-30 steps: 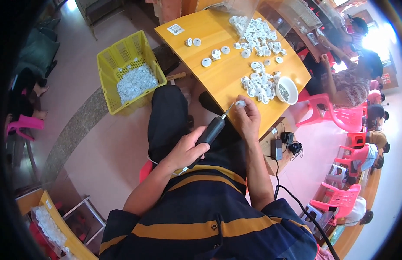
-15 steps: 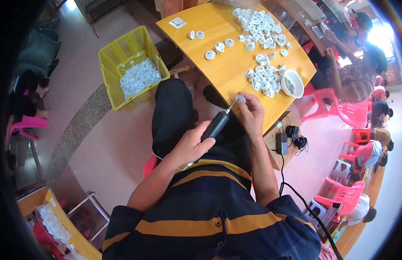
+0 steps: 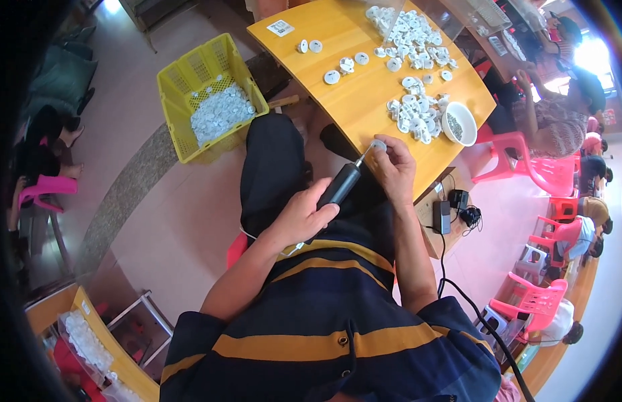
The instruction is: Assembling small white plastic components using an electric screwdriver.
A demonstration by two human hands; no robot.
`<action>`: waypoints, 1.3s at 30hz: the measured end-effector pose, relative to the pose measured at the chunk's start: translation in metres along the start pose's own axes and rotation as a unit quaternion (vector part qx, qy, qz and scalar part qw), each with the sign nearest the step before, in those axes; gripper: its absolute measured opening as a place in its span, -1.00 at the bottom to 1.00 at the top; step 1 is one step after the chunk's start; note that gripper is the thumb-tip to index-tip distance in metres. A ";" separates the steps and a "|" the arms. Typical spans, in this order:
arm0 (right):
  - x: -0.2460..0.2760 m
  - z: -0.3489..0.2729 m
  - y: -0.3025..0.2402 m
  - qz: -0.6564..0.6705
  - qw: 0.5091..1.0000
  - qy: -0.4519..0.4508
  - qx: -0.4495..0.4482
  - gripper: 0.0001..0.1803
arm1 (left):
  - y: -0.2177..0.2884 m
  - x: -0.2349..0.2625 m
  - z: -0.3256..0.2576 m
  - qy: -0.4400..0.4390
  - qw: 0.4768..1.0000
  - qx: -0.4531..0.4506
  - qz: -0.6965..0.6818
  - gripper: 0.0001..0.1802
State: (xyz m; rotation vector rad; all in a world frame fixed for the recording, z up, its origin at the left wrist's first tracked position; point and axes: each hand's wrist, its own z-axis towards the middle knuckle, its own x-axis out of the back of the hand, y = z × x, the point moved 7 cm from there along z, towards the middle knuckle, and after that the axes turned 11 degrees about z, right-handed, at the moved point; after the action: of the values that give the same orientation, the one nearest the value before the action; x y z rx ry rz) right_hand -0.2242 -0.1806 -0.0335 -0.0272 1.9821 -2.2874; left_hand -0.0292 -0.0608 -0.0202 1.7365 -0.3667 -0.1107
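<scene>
My left hand (image 3: pixel 303 213) is wrapped round a black electric screwdriver (image 3: pixel 340 185), its thin bit pointing up and right. Pinched in the fingers of my right hand (image 3: pixel 396 171) is a small round white plastic part (image 3: pixel 378 145), held at the table's near edge. The bit's tip meets this part or lies right beside it; a screw there is too small to make out. Just beyond, a pile of white plastic parts (image 3: pixel 415 114) lies on the yellow wooden table (image 3: pixel 354 107). Beside that pile stands a white bowl (image 3: pixel 469 127) holding small metal pieces, apparently screws.
A yellow plastic crate (image 3: pixel 165 100) with many white parts stands left on the floor. A larger heap of white parts (image 3: pixel 418 40) covers the table's far side. Power adapters (image 3: pixel 443 216) and a black cable lie right, by my arm. Co-workers sit on pink chairs (image 3: pixel 525 164).
The whole view has shifted slightly, so most things appear a little to the right. Both hands keep hold of the screwdriver and the white part, with the bit still at it.
</scene>
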 end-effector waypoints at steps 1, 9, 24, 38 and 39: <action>-0.001 0.000 0.000 0.000 1.000 -0.001 -0.001 -0.77 | 0.000 -0.001 0.000 -0.004 1.000 0.006 0.002 -0.48; -0.004 0.000 -0.007 -0.006 1.000 0.008 0.025 -0.81 | -0.002 -0.001 0.001 -0.001 1.000 0.007 -0.004 -0.50; -0.009 -0.001 -0.017 -0.027 0.999 0.000 0.033 -0.81 | -0.004 -0.002 0.001 -0.007 1.000 0.015 -0.013 -0.52; -0.009 -0.002 -0.019 -0.059 0.998 -0.019 0.033 -0.79 | -0.006 -0.002 0.001 -0.011 0.999 0.020 -0.028 -0.52; -0.009 -0.002 -0.020 -0.061 0.997 -0.019 0.033 -0.79 | -0.007 -0.003 0.002 -0.011 0.999 0.019 -0.035 -0.52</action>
State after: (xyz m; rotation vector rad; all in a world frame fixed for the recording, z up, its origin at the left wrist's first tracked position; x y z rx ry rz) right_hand -0.2168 -0.1751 -0.0135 -0.1916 1.9351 -2.4065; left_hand -0.0308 -0.0604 -0.0277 1.7881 -0.3264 -0.1734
